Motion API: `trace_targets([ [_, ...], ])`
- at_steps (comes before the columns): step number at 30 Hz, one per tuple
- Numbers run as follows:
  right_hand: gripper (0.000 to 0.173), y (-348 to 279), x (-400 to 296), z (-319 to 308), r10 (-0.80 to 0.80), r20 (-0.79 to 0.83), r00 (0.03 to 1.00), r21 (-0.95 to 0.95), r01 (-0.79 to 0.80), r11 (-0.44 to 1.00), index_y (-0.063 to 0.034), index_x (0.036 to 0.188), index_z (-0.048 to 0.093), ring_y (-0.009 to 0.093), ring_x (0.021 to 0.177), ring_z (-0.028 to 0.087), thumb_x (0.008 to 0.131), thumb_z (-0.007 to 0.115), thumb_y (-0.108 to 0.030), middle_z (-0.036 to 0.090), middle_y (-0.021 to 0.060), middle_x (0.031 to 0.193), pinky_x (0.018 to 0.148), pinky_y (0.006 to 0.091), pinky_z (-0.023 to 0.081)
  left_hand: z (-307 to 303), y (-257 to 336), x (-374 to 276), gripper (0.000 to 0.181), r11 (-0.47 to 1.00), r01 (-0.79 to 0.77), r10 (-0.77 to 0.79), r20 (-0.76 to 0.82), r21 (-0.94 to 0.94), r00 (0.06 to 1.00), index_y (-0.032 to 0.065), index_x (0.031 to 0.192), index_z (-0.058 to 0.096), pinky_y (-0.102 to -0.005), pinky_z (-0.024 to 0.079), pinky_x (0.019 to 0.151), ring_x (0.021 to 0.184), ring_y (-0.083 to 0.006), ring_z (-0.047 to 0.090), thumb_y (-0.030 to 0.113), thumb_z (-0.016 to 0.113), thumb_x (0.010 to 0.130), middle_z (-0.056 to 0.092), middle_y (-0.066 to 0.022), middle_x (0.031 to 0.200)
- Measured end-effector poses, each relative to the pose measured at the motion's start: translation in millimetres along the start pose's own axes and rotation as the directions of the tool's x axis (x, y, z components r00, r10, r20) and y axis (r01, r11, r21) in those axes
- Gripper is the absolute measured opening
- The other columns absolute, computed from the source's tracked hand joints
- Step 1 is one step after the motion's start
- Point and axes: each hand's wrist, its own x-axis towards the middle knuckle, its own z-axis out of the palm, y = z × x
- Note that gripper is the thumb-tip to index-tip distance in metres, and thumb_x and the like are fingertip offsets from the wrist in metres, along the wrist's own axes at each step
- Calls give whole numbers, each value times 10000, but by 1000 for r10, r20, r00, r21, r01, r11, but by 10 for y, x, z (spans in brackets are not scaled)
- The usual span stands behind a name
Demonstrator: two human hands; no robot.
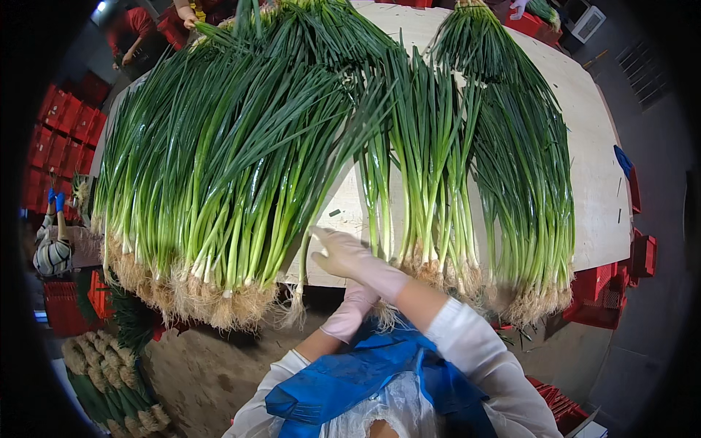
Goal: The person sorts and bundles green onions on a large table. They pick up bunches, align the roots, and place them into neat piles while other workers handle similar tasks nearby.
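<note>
My right hand (338,253), in a pale pink glove, crosses over my left wrist. Its thumb and forefinger are spread, with nothing seen between them. The fingertips are beside a single green onion stalk (303,257) at the right side of the large left-hand pile of green onions (219,180); contact is unclear. My left hand (358,306), also gloved, is mostly hidden under the right forearm. It is close to a few green onions (378,191) whose roots hang past the table's near edge. A looser group of green onions (430,202) lies right of these.
Another pile of green onions (526,208) lies on the pale wooden table (594,180), roots overhanging its front. Red plastic crates (597,298) stand at the right, and stacked red crates (63,137) at the left. Other people (55,254) work around. Bundled onions (109,372) lie lower left.
</note>
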Motion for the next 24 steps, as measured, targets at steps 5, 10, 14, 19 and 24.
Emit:
trace_targets([
  [5, 817, 637, -711, -515, 127, -587, 799, -90, -220, 971, 40, 1416, 285, 328, 1041, 553, 794, 706, -280, 515, 248, 1237, 910, 469, 443, -438, 667, -9, 936, 984, 169, -168, 13, -62, 986, -7, 1482, 134, -365, 405, 1029, 1242, -356, 489, 305, 696, 802, 450, -281, 1359],
  [10, 864, 1106, -860, -700, 529, -444, 723, -44, -608, 793, 34, 1460, 193, 295, 1012, 567, 815, 697, -246, 550, 262, 1093, 830, 395, 485, -318, 857, 194, 898, 992, 122, -117, -117, 36, 986, -44, 1465, 144, -421, 508, 799, 909, -390, 645, 208, 671, 783, 630, -277, 1039],
  [14, 825, 1231, -851, -810, 556, -348, 755, 445, -389, 807, 40, 1459, 209, 278, 1046, 604, 825, 703, -151, 591, 240, 1148, 904, 348, 481, -293, 608, 379, 632, 981, 107, -129, -136, -162, 982, -13, 1354, 413, -348, 525, 803, 901, -307, 663, 93, 661, 783, 673, -199, 1004],
  [19, 702, 1228, -1160, -801, 384, -214, 898, 955, 110, 274, 72, 1403, 311, 239, 1063, 613, 823, 698, -4, 625, 182, 1163, 943, 328, 468, -676, 577, 289, 432, 509, 300, 83, 393, -807, 916, -20, 1168, 575, -285, 521, 798, 910, -184, 633, -69, 577, 738, 653, -100, 1031],
  [24, 404, 1002, -1185, -589, 454, -114, 884, 983, 34, 180, 72, 1187, 523, 205, 931, 648, 822, 691, 27, 670, 153, 1035, 861, 294, 510, -747, 695, 14, 431, 221, 430, 180, 470, -875, 864, 26, 1229, 514, -334, 572, 757, 950, -210, 634, 4, 610, 809, 625, -104, 1003],
])
